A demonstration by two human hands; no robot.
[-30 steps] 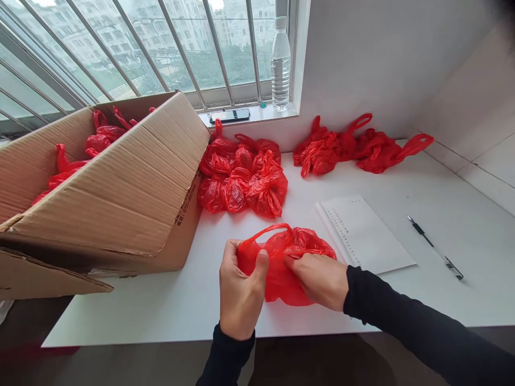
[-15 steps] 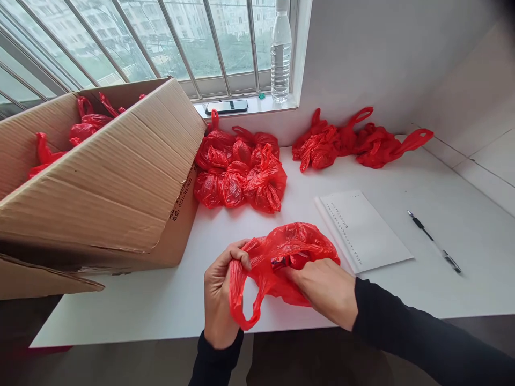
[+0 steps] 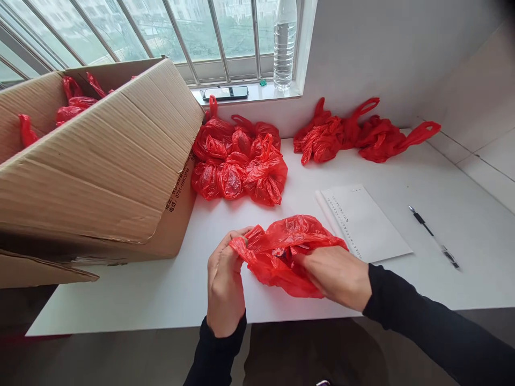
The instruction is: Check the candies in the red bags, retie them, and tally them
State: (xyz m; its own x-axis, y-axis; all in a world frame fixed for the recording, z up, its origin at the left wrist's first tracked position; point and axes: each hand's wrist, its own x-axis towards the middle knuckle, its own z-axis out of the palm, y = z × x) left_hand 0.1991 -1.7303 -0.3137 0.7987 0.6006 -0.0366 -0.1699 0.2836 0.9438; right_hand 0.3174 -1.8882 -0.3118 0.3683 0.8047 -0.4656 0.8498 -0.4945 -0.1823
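Observation:
A red plastic bag [image 3: 300, 225] lies at the front of the white table, its mouth held apart. My left hand [image 3: 225, 279] is closed on the bag's left edge, pinching the film between thumb and fingers. Inside the bag's mouth is my right hand [image 3: 338, 273], with its fingertips hidden by the film and contents. Small dark and red wrapped items [image 3: 281, 253] show beside those fingers, too little visible to name. I cannot make out whether the right hand grips any of them.
A cardboard box [image 3: 120, 166] holding red bags stands at left. Several tied red bags [image 3: 241, 161] sit behind my hands, crumpled red bags [image 3: 346, 134] by the wall. An open notebook [image 3: 370, 225] and a pen [image 3: 434, 236] lie right. A phone [image 3: 227, 93] and water bottle [image 3: 285, 53] rest on the sill.
The right hand has moved slightly right inside the bag, and the mouth is spread wider. The handle loop that hung below my left hand no longer dangles there. The view has tilted slightly downward.

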